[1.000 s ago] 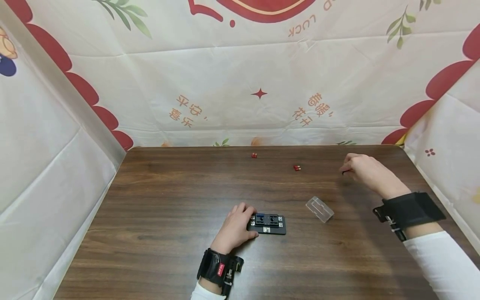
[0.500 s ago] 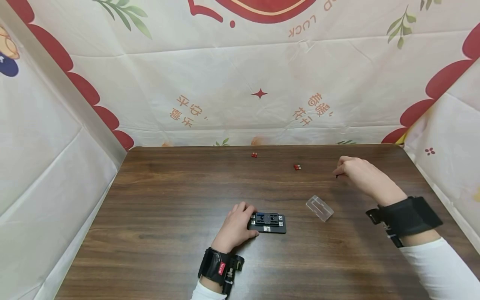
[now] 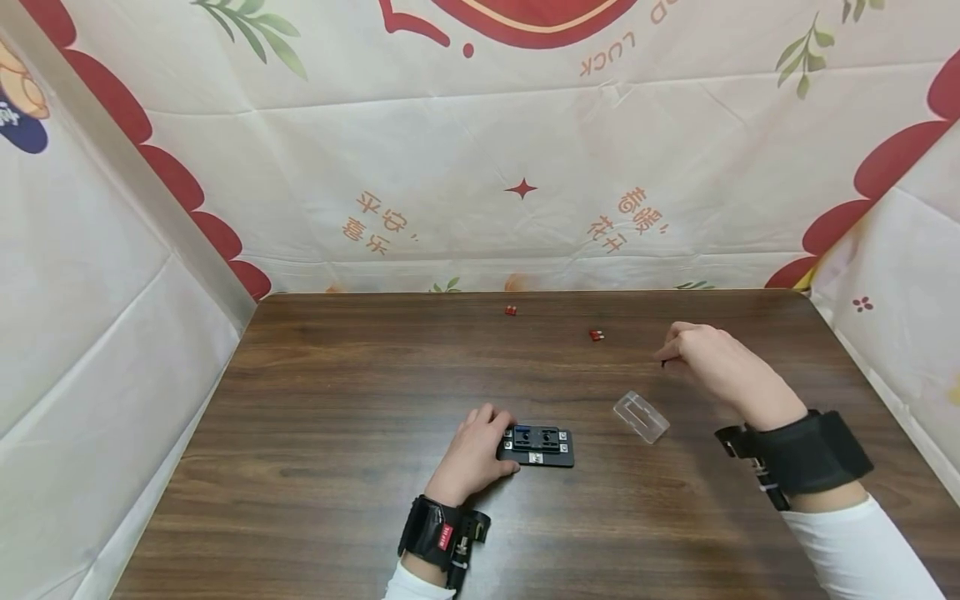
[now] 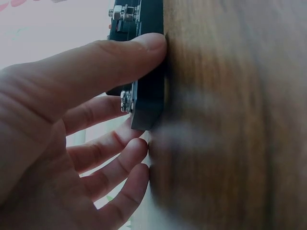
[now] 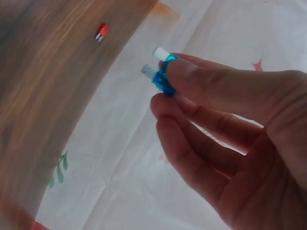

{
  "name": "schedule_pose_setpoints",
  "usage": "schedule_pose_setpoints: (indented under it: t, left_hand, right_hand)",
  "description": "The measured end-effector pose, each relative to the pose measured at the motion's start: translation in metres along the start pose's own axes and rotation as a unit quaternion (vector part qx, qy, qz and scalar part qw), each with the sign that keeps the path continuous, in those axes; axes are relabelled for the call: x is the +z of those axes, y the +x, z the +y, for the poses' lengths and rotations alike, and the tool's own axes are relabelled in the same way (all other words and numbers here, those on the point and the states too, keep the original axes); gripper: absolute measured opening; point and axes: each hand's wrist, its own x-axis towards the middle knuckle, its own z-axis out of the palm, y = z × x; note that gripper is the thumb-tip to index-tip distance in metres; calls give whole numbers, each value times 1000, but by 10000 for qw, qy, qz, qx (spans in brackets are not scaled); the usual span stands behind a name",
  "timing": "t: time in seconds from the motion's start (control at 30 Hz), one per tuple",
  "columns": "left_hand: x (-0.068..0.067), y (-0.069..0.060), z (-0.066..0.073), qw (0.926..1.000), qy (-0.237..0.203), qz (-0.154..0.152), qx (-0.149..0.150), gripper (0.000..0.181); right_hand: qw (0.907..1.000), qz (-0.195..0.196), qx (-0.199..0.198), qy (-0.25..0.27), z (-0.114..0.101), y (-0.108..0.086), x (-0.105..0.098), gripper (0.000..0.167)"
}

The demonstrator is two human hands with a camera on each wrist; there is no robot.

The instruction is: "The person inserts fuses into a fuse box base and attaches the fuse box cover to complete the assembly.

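My left hand point(image 3: 472, 454) holds the left end of a black fuse holder block point(image 3: 553, 458), which lies flat on the table. In the left wrist view its thumb presses the block's near side point(image 4: 149, 103), where metal bolts and nuts show; other fingers lie behind it. Above the table at the right, my right hand point(image 3: 712, 371) pinches a small blue blade fuse point(image 5: 164, 85) between thumb and fingers. Two pale metal blades of that fuse point away from the fingertips. One red blade fuse point(image 3: 596, 335) lies left of the right hand, and another red fuse point(image 3: 511, 310) near the far edge.
A clear plastic box point(image 3: 641, 417) lies on the brown wooden table point(image 3: 337, 392), right of the block. White printed cloth point(image 3: 450, 133) hangs behind the far edge and along both sides.
My right hand has moved left and nearer to me, carrying the blue blade fuse. The left hand stays on the fuse holder block.
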Motion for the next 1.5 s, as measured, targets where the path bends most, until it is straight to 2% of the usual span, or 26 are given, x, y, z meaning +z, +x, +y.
schedule_pose_setpoints:
  t: [0.17, 0.6, 0.87, 1.1, 1.5]
  left_hand:
    - [1, -1, 1, 10000, 8, 9, 20, 51]
    - [0, -1, -1, 9999, -54, 52, 81, 51]
    - [-1, -1, 0, 10000, -53, 6, 38, 51]
    - [-2, -2, 0, 10000, -60, -26, 49, 51]
    - [-2, -2, 1, 9999, -87, -66, 13, 51]
  right_hand:
    - [9998, -78, 185, 42, -7, -4, 1, 14]
    - [9985, 261, 377, 283, -24, -8, 8, 13]
    - [9966, 64, 560, 594, -35, -4, 26, 13]
    - [9960, 45, 493, 740, -46, 1, 40, 15]
    - [9936, -146, 608, 938, -64, 8, 54, 16]
